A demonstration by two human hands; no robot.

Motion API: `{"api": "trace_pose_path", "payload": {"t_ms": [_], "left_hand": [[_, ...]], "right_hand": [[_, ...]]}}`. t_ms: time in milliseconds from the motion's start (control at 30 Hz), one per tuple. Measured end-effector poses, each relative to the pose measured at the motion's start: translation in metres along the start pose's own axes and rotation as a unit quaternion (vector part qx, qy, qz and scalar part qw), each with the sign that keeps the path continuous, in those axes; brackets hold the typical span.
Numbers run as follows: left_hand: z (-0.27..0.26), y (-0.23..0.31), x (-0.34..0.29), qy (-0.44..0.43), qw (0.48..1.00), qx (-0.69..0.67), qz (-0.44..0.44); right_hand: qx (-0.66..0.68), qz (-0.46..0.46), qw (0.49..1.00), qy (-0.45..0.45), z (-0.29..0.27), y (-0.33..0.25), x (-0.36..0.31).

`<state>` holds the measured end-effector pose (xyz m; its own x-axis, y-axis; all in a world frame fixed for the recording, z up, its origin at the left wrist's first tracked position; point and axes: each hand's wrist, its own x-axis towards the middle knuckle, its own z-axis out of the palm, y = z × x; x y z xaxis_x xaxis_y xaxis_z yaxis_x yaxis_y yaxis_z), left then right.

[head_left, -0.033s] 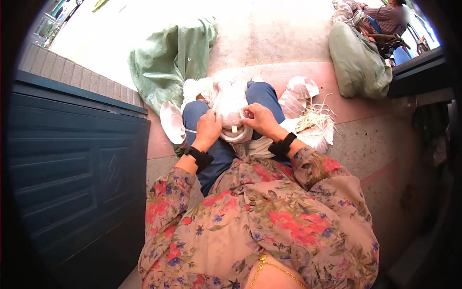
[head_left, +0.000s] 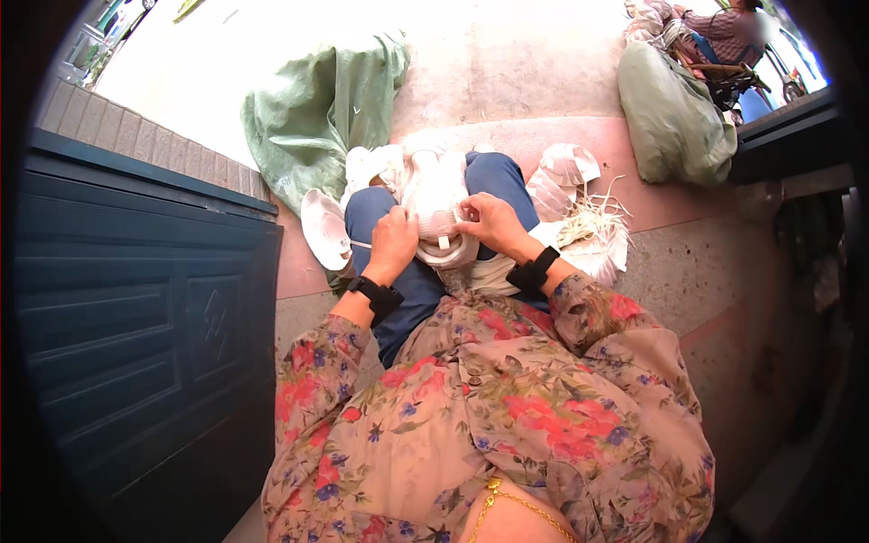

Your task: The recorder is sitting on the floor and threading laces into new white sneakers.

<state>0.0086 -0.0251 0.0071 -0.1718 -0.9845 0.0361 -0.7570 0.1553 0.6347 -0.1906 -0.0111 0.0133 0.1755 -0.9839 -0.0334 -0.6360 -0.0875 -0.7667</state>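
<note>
Between my knees lies a white ribbed fabric piece (head_left: 438,223) with a rounded rim and a small pale tab near its near end. My left hand (head_left: 395,242) is closed at its left edge, the fingertips pressed together against the fabric. On the opposite side my right hand (head_left: 494,223) has thumb and fingers bent into a pinch at the right edge. What exactly lies between the fingertips is too small to make out. Beside my left knee rests a white, shallow, hat-like piece (head_left: 324,232), with a thin white strip reaching toward my left wrist.
White pleated pieces (head_left: 559,184) and a bundle of pale strands (head_left: 590,224) lie right of my knees. A green sack (head_left: 317,118) stands ahead left, another green sack (head_left: 674,118) at far right near a seated person (head_left: 724,36). A dark blue panelled door (head_left: 136,317) flanks my left.
</note>
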Motion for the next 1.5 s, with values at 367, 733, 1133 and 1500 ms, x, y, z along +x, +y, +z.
{"api": "trace_pose_path", "payload": {"t_ms": [367, 733, 1133, 1500], "left_hand": [[0.013, 0.000, -0.004, -0.040, 0.999, 0.013, -0.027], [-0.008, 0.022, 0.004, -0.025, 0.991, 0.039, 0.124], [0.074, 0.074, 0.013, -0.324, 0.940, -0.042, 0.102], [0.025, 0.080, 0.010, -0.271, 0.910, -0.312, -0.020]], "right_hand": [[-0.038, -0.029, 0.999, -0.015, 0.008, 0.005, -0.004], [-0.041, -0.075, 0.996, -0.002, -0.054, 0.041, -0.011], [-0.107, -0.131, 0.984, -0.054, -0.065, 0.058, -0.042], [-0.002, -0.128, 0.990, -0.054, -0.065, 0.029, -0.023]]}}
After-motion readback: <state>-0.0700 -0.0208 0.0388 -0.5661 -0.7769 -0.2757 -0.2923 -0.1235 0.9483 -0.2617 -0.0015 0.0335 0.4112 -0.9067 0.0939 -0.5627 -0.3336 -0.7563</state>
